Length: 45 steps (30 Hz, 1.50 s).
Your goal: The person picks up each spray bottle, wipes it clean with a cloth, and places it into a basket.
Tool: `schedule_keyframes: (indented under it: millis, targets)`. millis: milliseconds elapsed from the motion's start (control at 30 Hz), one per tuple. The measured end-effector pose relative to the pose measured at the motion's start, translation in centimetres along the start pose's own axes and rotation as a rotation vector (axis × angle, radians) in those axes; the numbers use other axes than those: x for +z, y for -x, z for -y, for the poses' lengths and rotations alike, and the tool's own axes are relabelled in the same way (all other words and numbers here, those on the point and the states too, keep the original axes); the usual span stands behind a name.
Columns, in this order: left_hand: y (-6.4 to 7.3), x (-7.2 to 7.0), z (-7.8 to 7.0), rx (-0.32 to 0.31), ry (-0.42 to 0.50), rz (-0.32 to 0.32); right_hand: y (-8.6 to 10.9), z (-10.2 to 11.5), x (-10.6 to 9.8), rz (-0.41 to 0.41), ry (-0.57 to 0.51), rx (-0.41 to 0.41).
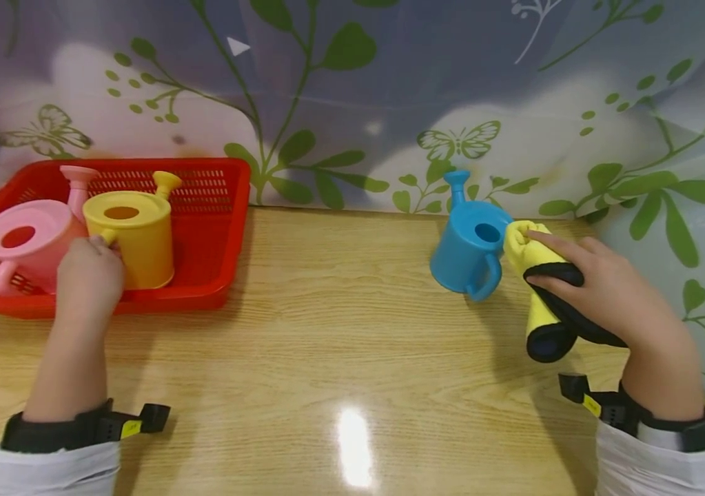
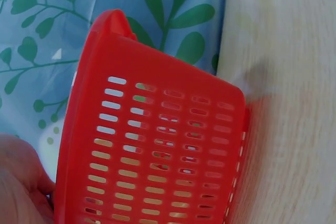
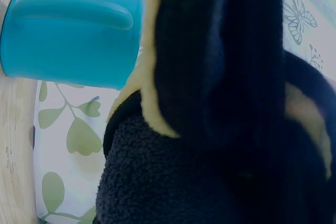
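- Here's the left hand (image 1: 90,275), fingers curled at the handle (image 1: 107,237) of a round yellow plastic-looking watering can (image 1: 150,255), its body just right of them, inside a red perforated plastic basket (image 1: 239,213).
- Left of those fingers, a pink plastic-looking watering can (image 1: 36,227).
- Over to the right hand (image 1: 606,289): fingers grip a folded yellow-and-black fleecy cloth (image 1: 538,256), probably light, soft, easily squeezed anywhere.
- Left of those fingers, a blue plastic-looking watering can (image 1: 451,255) stands on the wood-grain tabletop (image 1: 327,310); cloth contact, can't tell.
- The cans look light, stiff, smooth, perhaps slippery; looped handles promise the surest hold.
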<state>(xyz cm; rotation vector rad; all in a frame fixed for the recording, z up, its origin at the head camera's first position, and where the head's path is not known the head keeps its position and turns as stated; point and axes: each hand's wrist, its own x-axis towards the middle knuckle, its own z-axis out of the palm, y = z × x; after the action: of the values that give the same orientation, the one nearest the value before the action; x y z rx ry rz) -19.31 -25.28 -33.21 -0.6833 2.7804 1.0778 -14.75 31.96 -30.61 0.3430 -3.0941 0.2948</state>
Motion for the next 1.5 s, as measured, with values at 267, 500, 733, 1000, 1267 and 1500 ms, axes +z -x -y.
schedule_keyframes:
  millis: [267,500,733,1000,1267,1500]
  targets:
    - [0.3,-0.5,0.3,-0.027,-0.145,0.009,-0.3,0.3,0.0,0.023,0.009,0.008]
    - [0.5,-1.7,1.5,0.016,-0.321,0.046,-0.4,0.4,0.2,0.032,-0.005,0.006]
    - [0.6,-2.2,2.2,0.046,-0.388,0.065,-0.3,0.2,0.3,0.012,0.0,-0.004]
    - [0.1,-1.9,2.5,-0.002,-0.478,0.102,-0.2,0.0,0.4,0.012,-0.006,0.002]
    - [0.4,-1.7,2.3,-0.017,-0.53,0.069,-0.3,-0.1,0.2,0.061,-0.015,0.042]
    - [1.1,-1.3,2.2,0.039,-0.583,-0.012,-0.2,-0.1,0.2,0.045,-0.009,0.03]
